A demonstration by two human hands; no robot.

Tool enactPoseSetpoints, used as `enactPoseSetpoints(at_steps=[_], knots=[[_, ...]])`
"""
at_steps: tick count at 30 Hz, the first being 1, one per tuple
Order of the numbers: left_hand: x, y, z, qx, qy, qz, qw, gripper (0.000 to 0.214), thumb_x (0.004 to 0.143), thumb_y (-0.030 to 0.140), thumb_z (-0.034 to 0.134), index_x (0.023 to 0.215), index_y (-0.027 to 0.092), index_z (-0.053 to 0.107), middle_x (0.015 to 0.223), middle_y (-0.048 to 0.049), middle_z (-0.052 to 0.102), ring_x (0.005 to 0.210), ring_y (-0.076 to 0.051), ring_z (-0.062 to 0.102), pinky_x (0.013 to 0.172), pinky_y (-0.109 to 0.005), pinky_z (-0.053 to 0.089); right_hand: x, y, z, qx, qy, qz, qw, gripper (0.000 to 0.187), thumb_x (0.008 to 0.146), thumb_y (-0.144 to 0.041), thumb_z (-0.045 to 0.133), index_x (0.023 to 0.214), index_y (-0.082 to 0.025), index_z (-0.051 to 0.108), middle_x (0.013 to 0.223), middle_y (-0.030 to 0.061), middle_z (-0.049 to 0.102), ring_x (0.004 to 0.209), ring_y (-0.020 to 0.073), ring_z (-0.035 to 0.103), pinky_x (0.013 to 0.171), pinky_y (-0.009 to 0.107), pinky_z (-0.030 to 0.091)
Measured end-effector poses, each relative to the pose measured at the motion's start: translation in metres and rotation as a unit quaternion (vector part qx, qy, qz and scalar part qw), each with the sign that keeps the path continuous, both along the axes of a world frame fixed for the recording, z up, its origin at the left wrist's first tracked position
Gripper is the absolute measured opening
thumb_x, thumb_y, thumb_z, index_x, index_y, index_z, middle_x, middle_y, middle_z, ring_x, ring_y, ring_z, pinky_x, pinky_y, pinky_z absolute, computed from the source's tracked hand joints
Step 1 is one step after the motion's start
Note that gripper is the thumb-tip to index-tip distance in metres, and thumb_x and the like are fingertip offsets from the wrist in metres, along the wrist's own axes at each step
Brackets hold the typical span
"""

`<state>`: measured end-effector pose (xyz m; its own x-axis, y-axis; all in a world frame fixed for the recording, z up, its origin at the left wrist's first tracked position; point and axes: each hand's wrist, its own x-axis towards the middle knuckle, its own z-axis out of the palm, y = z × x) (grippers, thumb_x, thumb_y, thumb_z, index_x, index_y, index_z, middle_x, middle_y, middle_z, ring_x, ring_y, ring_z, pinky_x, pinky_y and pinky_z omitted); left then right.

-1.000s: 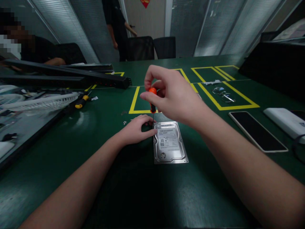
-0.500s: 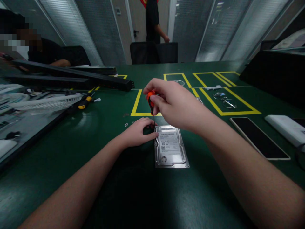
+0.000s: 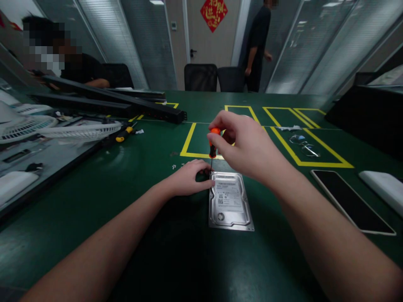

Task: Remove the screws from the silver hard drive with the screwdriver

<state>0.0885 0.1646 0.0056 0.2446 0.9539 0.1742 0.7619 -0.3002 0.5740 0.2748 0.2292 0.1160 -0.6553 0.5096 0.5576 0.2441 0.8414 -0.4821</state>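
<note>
A silver hard drive (image 3: 231,205) with a white label lies flat on the green table. My right hand (image 3: 241,136) grips the orange and black handle of a screwdriver (image 3: 213,149) from above. Its thin shaft points down at the drive's far left corner, where the tip is too small to make out. My left hand (image 3: 192,178) holds that same corner, its thumb on the drive's left edge and its fingertips beside the shaft. Several tiny screws (image 3: 174,167) lie on the table just beyond my left hand.
To the left are white fan grilles (image 3: 82,131), a yellow and black screwdriver (image 3: 124,134) and long black bars (image 3: 126,100). On the right lie a phone (image 3: 352,201), glasses (image 3: 305,145) and a white box-like object (image 3: 382,186). Yellow tape (image 3: 185,140) marks the table. Two people are beyond it.
The view has tilted up and shifted left. The screwdriver's handle now stands more upright in my right hand. My left hand keeps its place at the drive, and the walking person has moved right.
</note>
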Motion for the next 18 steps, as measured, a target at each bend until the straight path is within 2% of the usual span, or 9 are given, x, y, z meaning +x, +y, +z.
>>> enactPoseSetpoints(at_steps=[9,18], knots=[[0.0005,-0.0007,0.0023,-0.002,-0.006,-0.001,1.0,0.042,0.09,0.048,0.071,0.121,0.018,0.068,0.117,-0.0122,0.071,0.105,-0.028,0.065,0.095,-0.045,0.053,-0.0016,-0.0047,-0.0012,-0.027,0.003,0.04,0.999,0.003,0.097,-0.021,0.059,0.097,-0.024,0.06,0.09,0.0037,0.066,0.078,0.0181,0.06,0.07,0.032,0.045],[-0.0005,-0.0009,0.0007,-0.003,-0.001,0.002,1.0,0.037,0.09,0.048,0.07,0.111,0.018,0.068,0.112,-0.0096,0.07,0.103,-0.026,0.064,0.092,-0.041,0.052,-0.0037,-0.0042,0.0039,-0.035,-0.035,0.014,0.999,0.017,0.103,-0.019,0.048,0.105,-0.018,0.065,0.093,0.005,0.069,0.086,0.0187,0.062,0.075,0.031,0.04]])
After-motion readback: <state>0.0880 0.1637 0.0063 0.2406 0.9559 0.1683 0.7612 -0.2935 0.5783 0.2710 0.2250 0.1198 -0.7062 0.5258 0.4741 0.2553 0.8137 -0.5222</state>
